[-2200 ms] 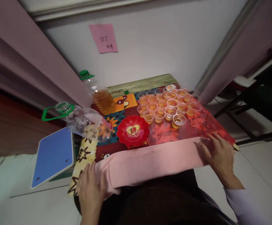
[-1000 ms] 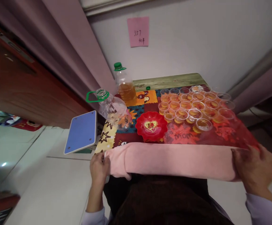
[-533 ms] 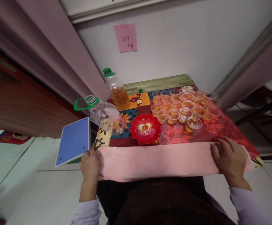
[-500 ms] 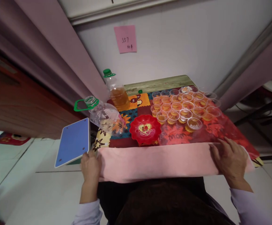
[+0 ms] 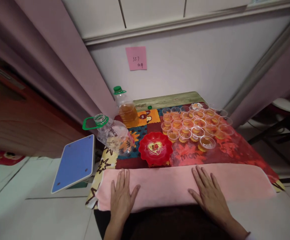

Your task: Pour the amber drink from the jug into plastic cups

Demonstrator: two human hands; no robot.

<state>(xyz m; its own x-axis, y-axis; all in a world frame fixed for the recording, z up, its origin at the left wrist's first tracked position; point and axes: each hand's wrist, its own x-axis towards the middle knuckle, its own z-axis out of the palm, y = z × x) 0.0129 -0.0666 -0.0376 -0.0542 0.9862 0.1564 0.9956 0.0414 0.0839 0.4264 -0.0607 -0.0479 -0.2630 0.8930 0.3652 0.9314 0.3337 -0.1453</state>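
A long folded pink towel [image 5: 164,185] lies along the front edge of the table. Flat on its left part rests my left hand [image 5: 122,196], fingers stretched forward and thumb out. My right hand [image 5: 208,193] lies palm down on the towel right of the middle, its fingers also spread. Neither hand grips anything. Just beyond the towel sits a red scalloped bowl [image 5: 155,160] with a heart picture inside. Behind and right of it, several clear plastic cups [image 5: 206,143] hold amber liquid, grouped in rows.
At the table's left stand an uncapped clear jug [image 5: 116,138] with a green handle and a capped bottle [image 5: 128,113] partly filled with amber liquid. A green cap [image 5: 149,107] lies at the back. A blue stool [image 5: 75,163] is left of the patterned tablecloth [image 5: 132,163].
Both hands have moved inward from the towel's ends and now lie flat on it, fingers spread. The camera view has tilted up a little.
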